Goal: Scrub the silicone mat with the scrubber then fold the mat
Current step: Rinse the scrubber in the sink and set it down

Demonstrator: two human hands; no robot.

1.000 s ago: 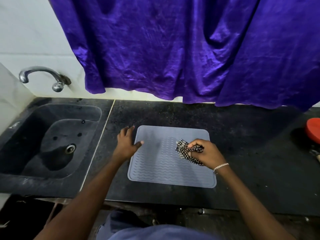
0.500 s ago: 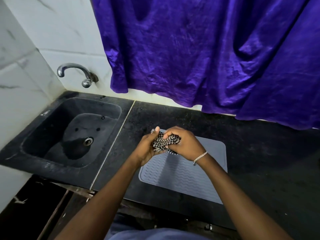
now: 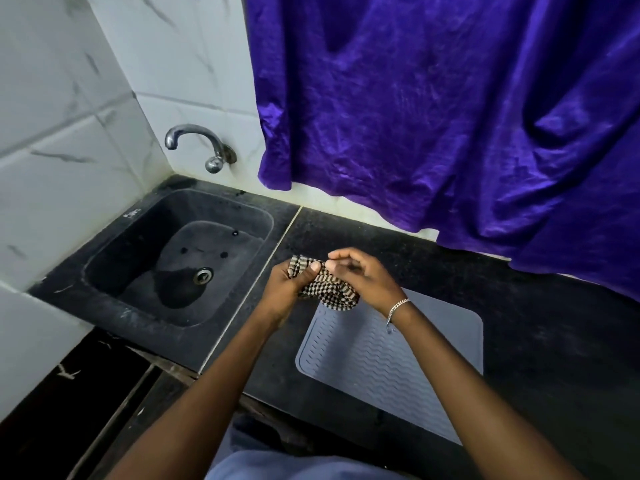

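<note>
The silicone mat (image 3: 381, 368), grey, rounded-cornered and ribbed with wavy ridges, lies flat on the black speckled countertop (image 3: 540, 344), right of the moulded sink (image 3: 114, 271). The scrubber (image 3: 329, 289), a checked woven cloth, is bunched above the mat's far-left corner. The left hand (image 3: 287, 289) grips it, thumb pressed on top; the right hand (image 3: 363, 278) pinches it with curled fingers.

No legible text or labels
</note>
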